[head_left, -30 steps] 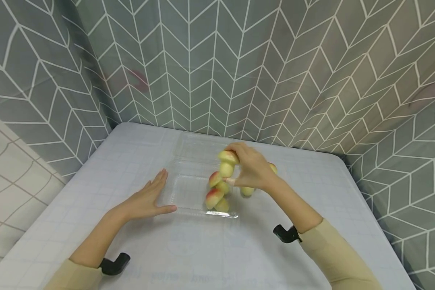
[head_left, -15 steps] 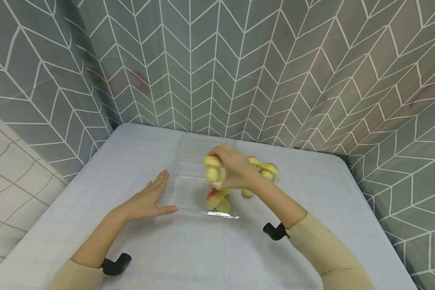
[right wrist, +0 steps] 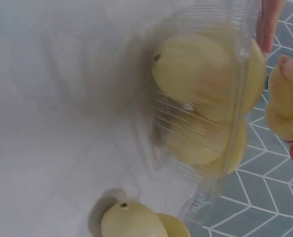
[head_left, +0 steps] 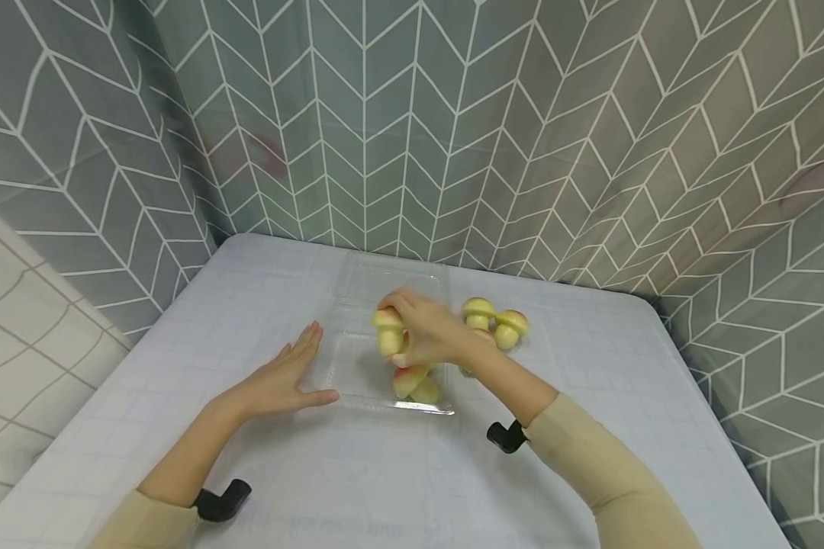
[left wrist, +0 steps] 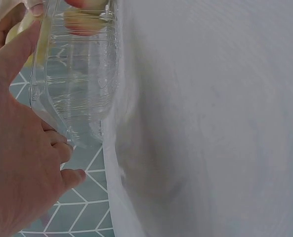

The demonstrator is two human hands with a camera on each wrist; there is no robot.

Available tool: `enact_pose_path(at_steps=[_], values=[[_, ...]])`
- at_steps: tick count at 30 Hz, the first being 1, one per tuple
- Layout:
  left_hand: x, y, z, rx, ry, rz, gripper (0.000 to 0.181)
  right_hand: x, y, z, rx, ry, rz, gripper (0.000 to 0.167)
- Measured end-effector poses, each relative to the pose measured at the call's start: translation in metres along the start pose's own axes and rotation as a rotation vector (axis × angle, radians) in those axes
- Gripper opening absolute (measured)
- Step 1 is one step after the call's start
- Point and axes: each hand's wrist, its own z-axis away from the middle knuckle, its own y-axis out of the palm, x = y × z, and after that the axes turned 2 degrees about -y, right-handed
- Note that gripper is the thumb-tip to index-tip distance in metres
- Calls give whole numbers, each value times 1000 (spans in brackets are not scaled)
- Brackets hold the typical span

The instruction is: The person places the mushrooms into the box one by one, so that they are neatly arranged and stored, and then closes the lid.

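Observation:
A clear plastic box [head_left: 357, 358] with its lid folded back lies on the table. In its right part are yellow mushroom-shaped pieces with reddish caps [head_left: 407, 381]. Above the box, my right hand [head_left: 429, 332] pinches another mushroom piece [head_left: 388, 335] between thumb and fingers; the right wrist view shows that piece [right wrist: 284, 106] at its right edge. My left hand [head_left: 281, 377] touches the box's left side with straight fingers. In the left wrist view, the hand [left wrist: 22, 148] lies against the box wall [left wrist: 77, 98].
Several more mushroom pieces [head_left: 510, 328] are on the table right of the box, partly behind my right forearm. The open lid [head_left: 387, 282] lies toward the back edge. A patterned curtain [head_left: 412, 137] hangs behind the white tabletop [head_left: 357, 473].
My right hand has moved left and slightly down with the mushroom piece, from the box's right side to over its middle. My left hand has stayed in place.

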Motion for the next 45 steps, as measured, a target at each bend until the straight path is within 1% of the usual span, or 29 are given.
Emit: enact_pose_path(at_steps=[7, 13, 20, 24, 30, 36, 38, 41, 45], values=[[2, 0, 0, -4, 4, -2, 112, -2, 12, -7, 60, 15, 1, 72], [3, 1, 0, 0, -3, -4, 113, -3, 17, -10, 103, 31, -7, 73], [2, 1, 0, -1, -4, -5, 114, -5, 24, -12, 164, 29, -22, 72], [2, 1, 0, -2, -3, 6, 114, -5, 27, -16, 208, 33, -2, 73], [3, 2, 0, -5, -3, -2, 114, -6, 30, -24, 277, 15, 37, 72], [1, 4, 1, -3, -4, 10, 114, -7, 34, -27, 350, -5, 86, 72], [0, 3, 1, -3, -3, 6, 114, -8, 35, -28, 368, -10, 88, 73], [-1, 3, 1, -3, -3, 0, 113, -9, 35, -28, 378, -8, 81, 73], [-1, 1, 1, -6, -1, -4, 113, -11, 33, -27, 357, 0, 65, 72]])
